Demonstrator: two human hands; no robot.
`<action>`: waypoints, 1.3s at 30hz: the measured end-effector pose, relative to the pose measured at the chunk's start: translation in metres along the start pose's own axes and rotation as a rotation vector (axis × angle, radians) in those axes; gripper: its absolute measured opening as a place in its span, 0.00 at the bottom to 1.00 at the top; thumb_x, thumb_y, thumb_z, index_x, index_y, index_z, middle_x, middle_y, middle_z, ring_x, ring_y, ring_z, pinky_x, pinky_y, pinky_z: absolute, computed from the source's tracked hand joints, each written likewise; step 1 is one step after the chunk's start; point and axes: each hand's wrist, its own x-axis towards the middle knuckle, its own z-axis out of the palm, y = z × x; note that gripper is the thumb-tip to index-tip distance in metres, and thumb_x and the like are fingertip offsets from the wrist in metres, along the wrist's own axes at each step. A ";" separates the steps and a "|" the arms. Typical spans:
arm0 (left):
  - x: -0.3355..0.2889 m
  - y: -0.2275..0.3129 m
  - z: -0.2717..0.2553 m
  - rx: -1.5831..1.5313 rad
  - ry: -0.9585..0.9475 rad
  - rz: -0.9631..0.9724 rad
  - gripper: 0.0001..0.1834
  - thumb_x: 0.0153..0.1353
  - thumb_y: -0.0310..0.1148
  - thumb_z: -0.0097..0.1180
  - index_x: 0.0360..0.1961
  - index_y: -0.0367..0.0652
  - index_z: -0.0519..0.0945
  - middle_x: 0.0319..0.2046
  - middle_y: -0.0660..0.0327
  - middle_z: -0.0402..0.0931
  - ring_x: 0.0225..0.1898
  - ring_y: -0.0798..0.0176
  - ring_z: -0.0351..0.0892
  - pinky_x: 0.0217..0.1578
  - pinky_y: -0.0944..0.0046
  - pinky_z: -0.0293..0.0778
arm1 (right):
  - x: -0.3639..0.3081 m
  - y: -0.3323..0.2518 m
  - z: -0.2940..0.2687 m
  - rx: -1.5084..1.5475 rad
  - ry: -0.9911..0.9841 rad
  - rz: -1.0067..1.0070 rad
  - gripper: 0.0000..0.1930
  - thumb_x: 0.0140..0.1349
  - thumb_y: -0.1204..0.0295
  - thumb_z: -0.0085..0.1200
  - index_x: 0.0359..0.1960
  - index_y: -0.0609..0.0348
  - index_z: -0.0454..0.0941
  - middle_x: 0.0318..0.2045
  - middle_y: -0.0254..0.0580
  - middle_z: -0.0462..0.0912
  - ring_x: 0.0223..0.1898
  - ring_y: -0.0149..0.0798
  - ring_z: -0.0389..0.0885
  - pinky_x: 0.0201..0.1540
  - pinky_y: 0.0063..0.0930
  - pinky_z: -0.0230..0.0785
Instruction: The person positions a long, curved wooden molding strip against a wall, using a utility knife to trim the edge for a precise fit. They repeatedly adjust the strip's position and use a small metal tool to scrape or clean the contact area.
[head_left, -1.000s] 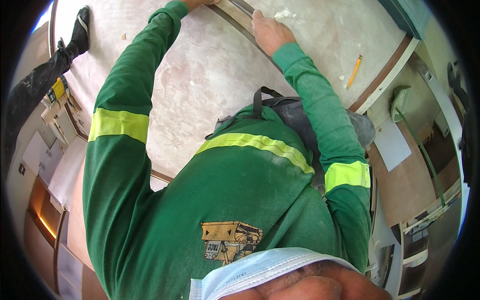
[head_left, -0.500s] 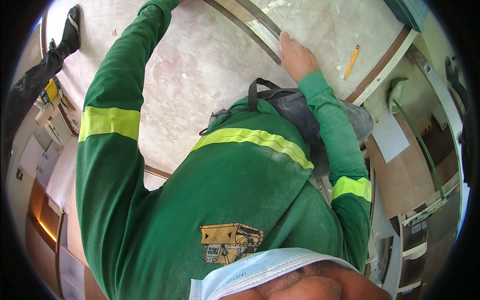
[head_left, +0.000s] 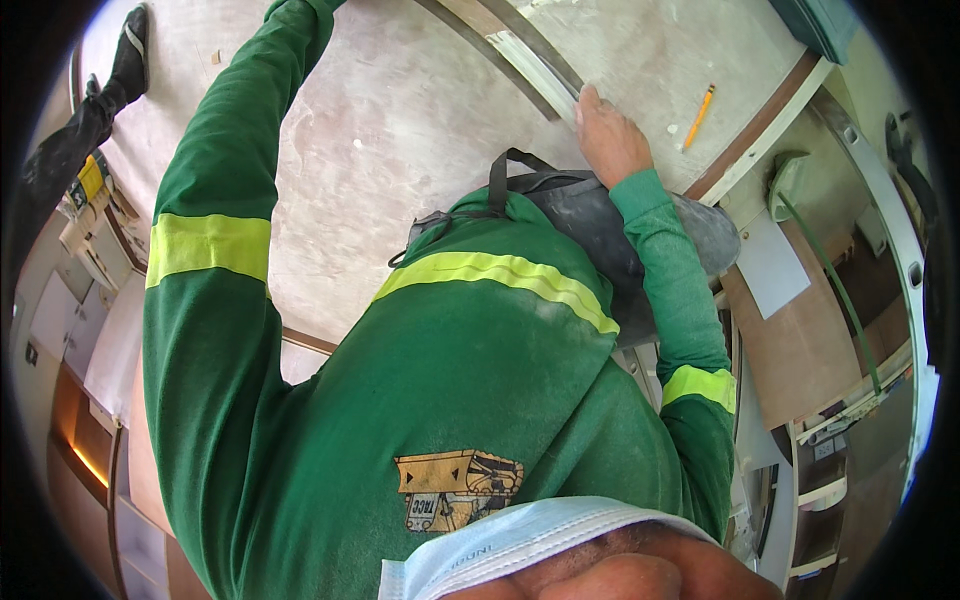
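Observation:
A long brown strip (head_left: 470, 20), curved by the lens, runs in from the top edge over a pale, dusty panel (head_left: 340, 170). Between its darker edges, a white section (head_left: 530, 70) reaches to my right hand (head_left: 612, 138). That hand is closed on the strip's near end, with one finger along its right edge; the other fingers are partly hidden. My left arm (head_left: 235, 130) stretches up to the top edge, where the frame cuts off the left hand. An orange pencil (head_left: 698, 118) lies on the panel to the right of my right hand.
A dark grey bag (head_left: 590, 215) hangs by my waist. Another person's dark leg and shoe (head_left: 128, 60) are at the upper left. At right stand a brown-and-white panel edge (head_left: 765, 130), a white sheet (head_left: 770, 265) and a thin green rod (head_left: 830, 275).
My right hand has shifted slightly right and nearer to me along the strip, so more of the white section shows. The whole view has shifted a little.

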 end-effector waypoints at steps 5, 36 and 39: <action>0.010 -0.012 0.009 0.015 0.058 0.023 0.87 0.36 0.63 0.83 0.81 0.29 0.34 0.81 0.33 0.25 0.83 0.37 0.26 0.82 0.55 0.36 | -0.012 0.016 0.014 0.025 0.046 -0.005 0.11 0.78 0.64 0.44 0.48 0.60 0.68 0.40 0.60 0.85 0.40 0.66 0.87 0.43 0.58 0.81; -0.001 0.006 -0.001 -0.012 0.039 0.035 0.88 0.36 0.63 0.84 0.80 0.27 0.34 0.81 0.32 0.27 0.83 0.36 0.27 0.82 0.53 0.37 | -0.084 0.049 -0.032 -0.029 -0.133 0.226 0.14 0.78 0.62 0.43 0.50 0.62 0.67 0.42 0.64 0.85 0.40 0.71 0.85 0.44 0.63 0.77; 0.001 -0.002 -0.007 -0.042 0.084 0.039 0.89 0.35 0.63 0.84 0.80 0.27 0.34 0.81 0.31 0.28 0.83 0.35 0.27 0.82 0.53 0.38 | -0.073 0.045 -0.040 0.043 -0.082 0.267 0.14 0.78 0.63 0.44 0.51 0.63 0.66 0.45 0.68 0.83 0.46 0.71 0.83 0.48 0.65 0.74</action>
